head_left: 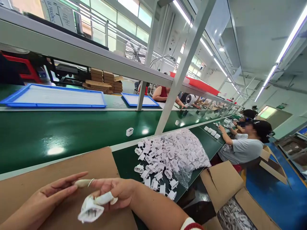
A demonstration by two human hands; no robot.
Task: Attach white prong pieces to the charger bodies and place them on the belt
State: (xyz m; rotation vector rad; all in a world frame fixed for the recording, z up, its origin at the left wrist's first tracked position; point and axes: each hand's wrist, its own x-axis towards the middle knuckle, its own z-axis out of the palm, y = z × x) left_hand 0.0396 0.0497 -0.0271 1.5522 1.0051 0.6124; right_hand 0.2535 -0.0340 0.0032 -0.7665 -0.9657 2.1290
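Note:
My right hand (117, 191) wears pale finger cots on its index finger and thumb. Its thumb side holds a white plug housing (90, 210), with the hollow end and thin metal pieces inside facing me. My left hand (51, 196) holds no part. Its fingers are stretched out, and the tips meet the finger cot (82, 183) on my right index finger. Both hands are above a brown cardboard sheet (96, 163). Just beyond my right forearm, many similar white plug housings (158, 163) spill from a clear plastic bag (192, 150).
A green conveyor belt (79, 127) crosses ahead, carrying a white housing (129, 131). Blue-rimmed trays (57, 104) lie behind it. A slanted metal post (177, 76) rises at the belt's near edge. An open carton (222, 188) stands at lower right, near a seated co-worker (244, 147).

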